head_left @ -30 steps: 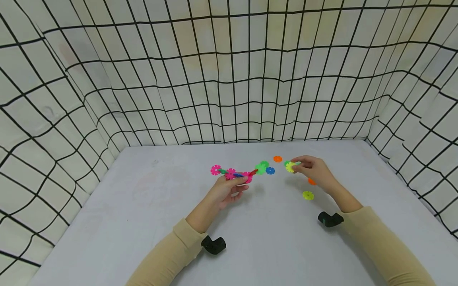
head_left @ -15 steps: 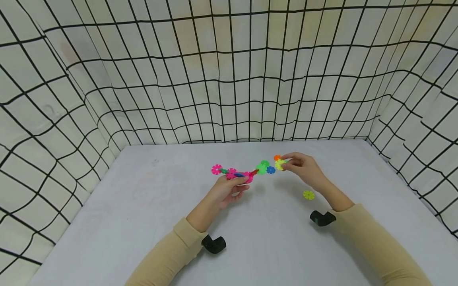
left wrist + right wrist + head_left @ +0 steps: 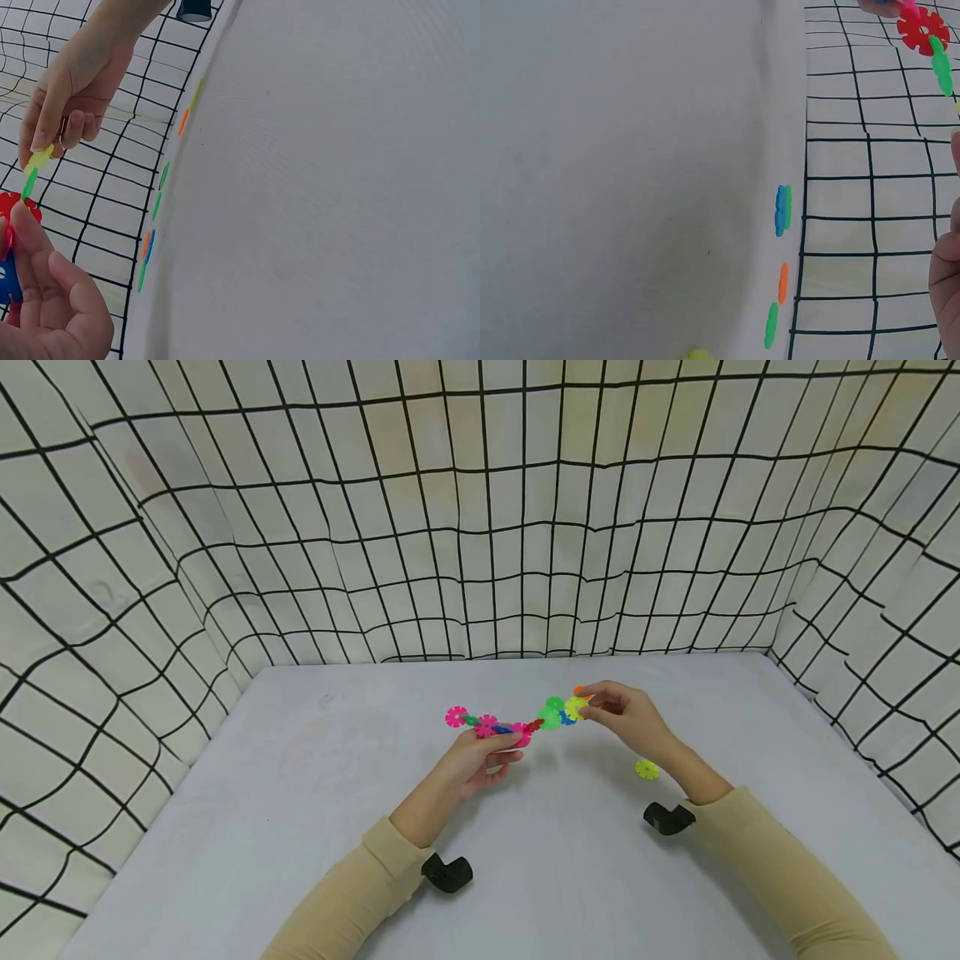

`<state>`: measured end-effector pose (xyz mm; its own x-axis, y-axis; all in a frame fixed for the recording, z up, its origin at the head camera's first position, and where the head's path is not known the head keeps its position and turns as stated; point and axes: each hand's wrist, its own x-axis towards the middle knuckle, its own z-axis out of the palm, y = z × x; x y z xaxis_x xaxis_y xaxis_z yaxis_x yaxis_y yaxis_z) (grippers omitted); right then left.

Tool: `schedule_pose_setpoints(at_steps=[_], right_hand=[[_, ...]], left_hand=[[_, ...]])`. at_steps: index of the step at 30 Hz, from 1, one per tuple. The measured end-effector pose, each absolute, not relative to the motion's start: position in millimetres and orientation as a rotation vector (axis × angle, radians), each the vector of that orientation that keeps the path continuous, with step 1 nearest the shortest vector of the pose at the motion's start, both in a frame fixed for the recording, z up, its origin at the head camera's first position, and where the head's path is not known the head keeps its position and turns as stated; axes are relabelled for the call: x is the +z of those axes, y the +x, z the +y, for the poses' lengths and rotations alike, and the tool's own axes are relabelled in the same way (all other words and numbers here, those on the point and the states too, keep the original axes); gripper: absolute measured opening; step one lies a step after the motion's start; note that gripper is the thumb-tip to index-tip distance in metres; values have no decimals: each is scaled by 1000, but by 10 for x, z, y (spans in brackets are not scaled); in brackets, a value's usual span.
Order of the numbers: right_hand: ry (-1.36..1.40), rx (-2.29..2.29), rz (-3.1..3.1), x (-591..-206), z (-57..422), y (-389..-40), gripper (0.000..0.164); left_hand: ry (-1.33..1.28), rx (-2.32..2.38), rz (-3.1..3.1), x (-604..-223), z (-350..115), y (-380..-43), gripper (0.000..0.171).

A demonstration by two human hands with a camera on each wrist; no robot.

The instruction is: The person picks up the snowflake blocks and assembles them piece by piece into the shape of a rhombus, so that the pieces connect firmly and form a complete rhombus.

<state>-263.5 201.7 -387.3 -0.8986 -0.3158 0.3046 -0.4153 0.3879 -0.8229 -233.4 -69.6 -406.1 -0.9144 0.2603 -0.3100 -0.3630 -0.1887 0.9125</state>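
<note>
My left hand (image 3: pixel 476 762) holds a chain of plastic snowflake discs by a pink disc (image 3: pixel 520 735) near its right end. The chain runs left through a blue disc (image 3: pixel 502 729) to a pink disc (image 3: pixel 456 717) at the far end. To the right, a red disc (image 3: pixel 922 31) and then a green disc (image 3: pixel 942 67) end it. My right hand (image 3: pixel 628 717) pinches a yellow disc (image 3: pixel 575 708) by its edge, close to that green disc. Whether the two touch, I cannot tell. In the right wrist view the right hand is mostly cut off.
Loose discs lie on the white table (image 3: pixel 300 827): a green one (image 3: pixel 555 702), a blue one (image 3: pixel 567 719), an orange one (image 3: pixel 578 691) partly hidden by the right hand, and a yellow one (image 3: pixel 647 769). Black netting (image 3: pixel 495 552) stands behind the table and at both sides.
My right hand has moved left with the yellow disc, bringing it close to the green end of the chain. The left hand and the chain have hardly moved.
</note>
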Motion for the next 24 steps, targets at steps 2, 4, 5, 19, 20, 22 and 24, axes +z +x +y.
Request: schedule_pose_setpoints(at_steps=[2, 4, 5, 19, 20, 22, 24], right_hand=[[699, 1515, -2523, -3885, 2015, -2631, 30], [725, 1467, -2516, -3894, 2018, -2629, 29], [738, 1438, -2514, -3902, 2021, -2631, 29], [966, 1266, -2351, -3943, 2051, -2623, 22], [989, 1265, -2332, -3943, 2051, -2622, 22], [1031, 1259, -2304, -3947, 2050, -2626, 24], [1067, 1241, -2279, -3949, 2049, -2629, 26]], left_hand=[[-122, 2135, 1691, -4067, -701, -2333, 6], [-115, 2127, 1689, -4071, -705, -2331, 6], [-110, 2123, 1688, -4072, -707, -2330, 5], [-58, 2099, 1672, -4070, -718, -2324, 6], [-54, 2097, 1671, -4068, -718, -2323, 6], [-45, 2091, 1668, -4064, -718, -2318, 7], [-38, 2086, 1666, -4062, -718, -2314, 8]])
